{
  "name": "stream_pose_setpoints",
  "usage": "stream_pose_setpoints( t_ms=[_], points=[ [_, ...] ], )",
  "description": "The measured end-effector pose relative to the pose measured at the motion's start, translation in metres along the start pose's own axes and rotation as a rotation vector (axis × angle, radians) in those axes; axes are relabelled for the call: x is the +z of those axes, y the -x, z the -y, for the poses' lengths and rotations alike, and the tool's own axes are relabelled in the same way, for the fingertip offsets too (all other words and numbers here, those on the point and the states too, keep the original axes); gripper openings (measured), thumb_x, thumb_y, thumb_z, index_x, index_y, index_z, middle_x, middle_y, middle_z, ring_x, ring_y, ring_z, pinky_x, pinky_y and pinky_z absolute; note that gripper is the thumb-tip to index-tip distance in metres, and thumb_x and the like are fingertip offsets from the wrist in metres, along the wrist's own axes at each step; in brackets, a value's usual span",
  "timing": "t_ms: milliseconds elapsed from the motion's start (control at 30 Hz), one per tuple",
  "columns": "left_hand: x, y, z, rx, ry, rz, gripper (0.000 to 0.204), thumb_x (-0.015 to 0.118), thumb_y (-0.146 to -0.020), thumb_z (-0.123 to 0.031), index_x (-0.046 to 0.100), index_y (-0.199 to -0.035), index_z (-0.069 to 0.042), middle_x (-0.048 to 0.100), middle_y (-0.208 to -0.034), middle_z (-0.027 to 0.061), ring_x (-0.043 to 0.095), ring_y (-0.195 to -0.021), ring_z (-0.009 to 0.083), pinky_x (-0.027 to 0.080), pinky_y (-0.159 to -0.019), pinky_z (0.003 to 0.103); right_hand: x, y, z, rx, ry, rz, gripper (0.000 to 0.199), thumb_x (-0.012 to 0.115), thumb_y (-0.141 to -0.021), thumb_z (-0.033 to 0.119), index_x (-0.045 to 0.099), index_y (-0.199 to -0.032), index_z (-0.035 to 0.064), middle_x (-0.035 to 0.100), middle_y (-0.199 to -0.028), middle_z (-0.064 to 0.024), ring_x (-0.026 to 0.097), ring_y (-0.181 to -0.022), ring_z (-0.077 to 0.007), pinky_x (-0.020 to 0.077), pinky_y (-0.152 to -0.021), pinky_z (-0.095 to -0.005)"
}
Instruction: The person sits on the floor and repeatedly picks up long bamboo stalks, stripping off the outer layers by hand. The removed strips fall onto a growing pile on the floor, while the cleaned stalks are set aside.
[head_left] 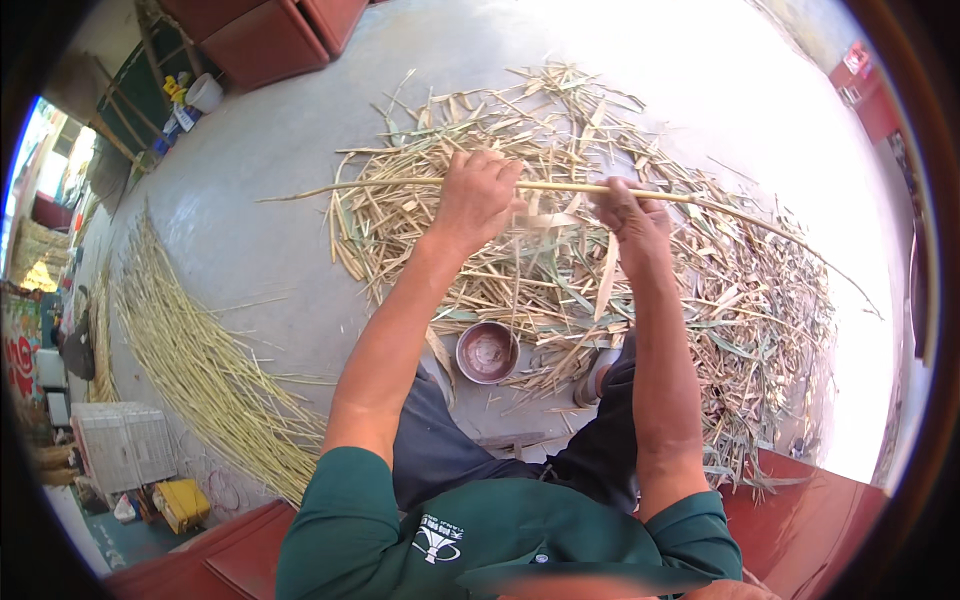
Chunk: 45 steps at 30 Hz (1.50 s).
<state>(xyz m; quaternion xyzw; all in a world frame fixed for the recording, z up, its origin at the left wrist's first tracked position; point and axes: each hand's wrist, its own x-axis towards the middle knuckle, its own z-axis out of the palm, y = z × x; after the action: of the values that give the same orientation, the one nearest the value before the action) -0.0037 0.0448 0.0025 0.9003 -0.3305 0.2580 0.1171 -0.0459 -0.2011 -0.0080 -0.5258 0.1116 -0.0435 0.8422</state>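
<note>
A long, pale stalk (565,187) spans the workspace lengthwise from left to right, held up beyond a small metal bowl (487,352) on the floor. Nearly level between the hands, it bows at its right end, which thins and slants down and back toward the worker's side, well to the right of the bowl; the other tip points left.

The left hand (478,195) is closed over the stalk, fingers curled around it. The right hand (634,212) grips farther along, thumb on top and fingers folded beneath. Both palms are out of sight, as is the short length of stalk inside the left fist. A pale, blurred patch between the hands cannot be made out, nor can the bowl's contents.

A heap of dry leaves and husks (560,275) spreads beyond the bowl and to its right. Left of it, a sheaf of slender stalks (190,320) fans across the concrete, its near end hidden by a green sleeve (345,515). A white crate (125,445) sits farther left of the bowl, near a yellow box (182,505).
</note>
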Motion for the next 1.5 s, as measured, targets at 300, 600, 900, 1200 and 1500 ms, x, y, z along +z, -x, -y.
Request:
stream_pose_setpoints(
  t_ms=[300, 600, 900, 1200, 1500],
  points=[
    [-0.009, 0.016, 0.04, -0.048, -0.089, 0.092, 0.01, 0.072, -0.084, -0.015, 0.071, -0.093, -0.013, 0.068, -0.083, 0.0054, 0.063, -0.087, 0.024, 0.042, -0.079, 0.039, -0.014, -0.005, -0.001, 0.046, -0.062, -0.025, 0.022, 0.066, -0.099, 0.021, 0.065, -0.108, 0.0015, 0.073, -0.1, -0.0118, 0.073, -0.089, -0.0195, 0.0618, -0.073, -0.0262],
    [-0.01, 0.021, 0.029, -0.223, 0.316, 0.308, 0.018, 0.078, -0.08, -0.02, 0.075, -0.095, -0.011, 0.071, -0.081, 0.0084, 0.065, -0.086, 0.0265, 0.043, -0.086, 0.042, -0.026, -0.005, 0.0, 0.003, -0.031, -0.053, 0.024, 0.066, -0.1, 0.024, 0.068, -0.105, 0.0005, 0.072, -0.097, -0.0092, 0.071, -0.089, -0.0173, 0.0599, -0.079, -0.0283],
    [0.004, 0.015, 0.014, -0.625, 0.928, 0.501, 0.02, 0.08, -0.084, -0.022, 0.076, -0.092, -0.004, 0.073, -0.081, 0.0022, 0.065, -0.077, 0.0103, 0.052, -0.072, 0.027, -0.021, 0.0, 0.009, 0.012, 0.038, -0.068, 0.026, 0.068, -0.098, 0.025, 0.064, -0.106, 0.0, 0.072, -0.094, -0.01, 0.072, -0.081, -0.0168, 0.0598, -0.071, -0.0265],
    [0.001, 0.023, 0.024, -0.76, 1.327, 0.701, 0.024, 0.08, -0.087, -0.028, 0.074, -0.092, -0.004, 0.075, -0.084, 0.0046, 0.07, -0.082, 0.0126, 0.054, -0.083, 0.029, -0.02, 0.007, 0.022, -0.099, 0.157, 0.179, 0.026, 0.069, -0.098, 0.026, 0.068, -0.105, 0.0017, 0.072, -0.09, -0.006, 0.07, -0.083, -0.0153, 0.0557, -0.082, -0.0293],
    [0.013, 0.033, 0.024, -0.851, 1.413, 0.538, 0.02, 0.084, -0.082, -0.015, 0.071, -0.091, -0.003, 0.073, -0.084, 0.0058, 0.068, -0.075, 0.0126, 0.053, -0.069, 0.026, -0.022, 0.007, 0.038, -0.289, 0.27, 0.373, 0.025, 0.069, -0.098, 0.022, 0.063, -0.107, -0.0009, 0.07, -0.1, -0.0108, 0.069, -0.094, -0.0185, 0.0583, -0.085, -0.0314]
  ],
)
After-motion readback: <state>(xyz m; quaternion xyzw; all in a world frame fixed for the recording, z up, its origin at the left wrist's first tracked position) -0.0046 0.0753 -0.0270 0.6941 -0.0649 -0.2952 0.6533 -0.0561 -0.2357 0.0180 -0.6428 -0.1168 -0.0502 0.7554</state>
